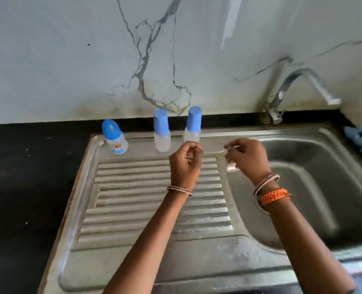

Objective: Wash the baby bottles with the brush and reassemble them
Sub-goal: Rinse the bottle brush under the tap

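Observation:
Three clear baby bottles with blue caps stand upright along the back of the steel drainboard (154,209): a short printed bottle (115,137) on the left, a taller middle bottle (161,130), and a right bottle (193,125). My left hand (185,161) hovers just in front of the right bottle, its fingers loosely curled with nothing visible in them. My right hand (248,158) hovers over the ridge between drainboard and basin, fingers also loosely curled; motion blur hides any small thing in it. A blue and white object, perhaps the brush (358,139), lies at the basin's far right rim.
The sink basin (324,187) lies to the right, with a curved tap (292,90) at its back. Black countertop (27,187) extends to the left. A marble-patterned wall stands close behind the bottles.

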